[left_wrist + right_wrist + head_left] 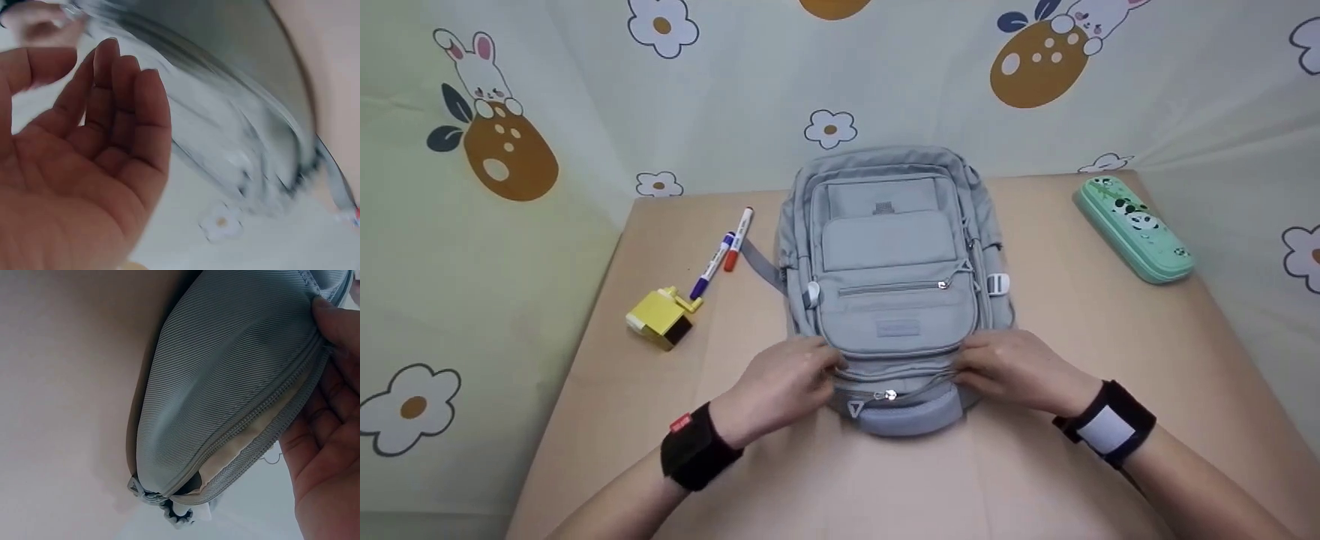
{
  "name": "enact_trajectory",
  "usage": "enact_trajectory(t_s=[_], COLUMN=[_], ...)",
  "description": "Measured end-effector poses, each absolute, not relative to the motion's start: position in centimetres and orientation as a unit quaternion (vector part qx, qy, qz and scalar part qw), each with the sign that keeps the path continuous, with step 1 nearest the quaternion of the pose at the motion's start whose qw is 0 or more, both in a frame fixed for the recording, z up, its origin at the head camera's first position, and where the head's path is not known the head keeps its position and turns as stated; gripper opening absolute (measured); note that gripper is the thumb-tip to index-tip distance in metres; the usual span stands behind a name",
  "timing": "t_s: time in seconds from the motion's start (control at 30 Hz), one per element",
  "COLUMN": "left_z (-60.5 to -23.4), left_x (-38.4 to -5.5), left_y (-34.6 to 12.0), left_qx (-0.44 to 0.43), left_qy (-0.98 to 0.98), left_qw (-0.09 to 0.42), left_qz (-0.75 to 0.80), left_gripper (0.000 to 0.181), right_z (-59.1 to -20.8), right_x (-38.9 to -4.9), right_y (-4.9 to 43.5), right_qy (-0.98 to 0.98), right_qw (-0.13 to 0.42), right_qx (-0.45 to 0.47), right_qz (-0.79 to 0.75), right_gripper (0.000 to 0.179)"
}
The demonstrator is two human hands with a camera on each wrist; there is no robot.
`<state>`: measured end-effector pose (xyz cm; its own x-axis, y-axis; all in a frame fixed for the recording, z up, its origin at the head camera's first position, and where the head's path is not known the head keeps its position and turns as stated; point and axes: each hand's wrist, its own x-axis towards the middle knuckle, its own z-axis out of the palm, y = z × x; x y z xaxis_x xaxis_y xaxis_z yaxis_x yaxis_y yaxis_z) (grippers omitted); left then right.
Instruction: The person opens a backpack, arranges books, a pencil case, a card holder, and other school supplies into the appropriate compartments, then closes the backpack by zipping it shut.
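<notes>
The bag (896,244) lies lengthwise away from you, its lower end (911,421) between your right grip (1020,367), pinching the zip edge (247,418), and loosely spread left grip (781,381).

The bag (889,241) is matt cloth, finely ribbed up close, with a smooth, paler cloth lining (242,445). At its six o'clock sits a glossy metal zip pull (891,394); at three, a smooth white plastic buckle (998,284). Beyond, around nine, the yellow box (658,313) and pens (712,264) look smooth plastic; between two and three, the case (1136,229) has a smooth, faint gloss. The table (765,480) is smooth and matt, the backdrop (735,112) at twelve softly creased.
</notes>
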<state>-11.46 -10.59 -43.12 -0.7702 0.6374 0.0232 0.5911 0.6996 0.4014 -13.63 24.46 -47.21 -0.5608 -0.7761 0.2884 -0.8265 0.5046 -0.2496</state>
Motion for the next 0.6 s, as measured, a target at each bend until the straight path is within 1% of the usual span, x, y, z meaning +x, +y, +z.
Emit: enact_trajectory(t_s=[0.07, 0.13, 0.23, 0.4, 0.6], left_z=[-43.8, -44.9, -46.6, -48.2, -48.3], left_x=[-12.4, -13.5, -14.8, -16.0, -16.2], left_y=[-12.2, -13.6, -15.0, -15.6, -15.7], left_qx=[0.355, 0.378, 0.411, 0.454, 0.451], left_qy=[0.914, 0.903, 0.885, 0.862, 0.865], left_qw=[0.051, 0.046, 0.030, -0.007, -0.003], left_qz=[0.191, 0.198, 0.217, 0.224, 0.222], left_gripper=[0.033, 0.036, 0.033, 0.019, 0.013], right_z=[-47.1, -47.1, -46.9, -46.4, -44.6], right_x=[-13.7, -13.7, -13.8, -13.9, -13.9], right_y=[24.5, 24.6, 24.6, 24.4, 22.9], right_qy=[-0.865, -0.865, -0.865, -0.868, -0.869], right_qw=[0.067, 0.065, 0.062, 0.048, 0.029], right_qx=[0.463, 0.464, 0.466, 0.469, 0.468], right_qz=[0.180, 0.178, 0.173, 0.157, 0.158], right_gripper=[0.009, 0.009, 0.010, 0.008, 0.009])
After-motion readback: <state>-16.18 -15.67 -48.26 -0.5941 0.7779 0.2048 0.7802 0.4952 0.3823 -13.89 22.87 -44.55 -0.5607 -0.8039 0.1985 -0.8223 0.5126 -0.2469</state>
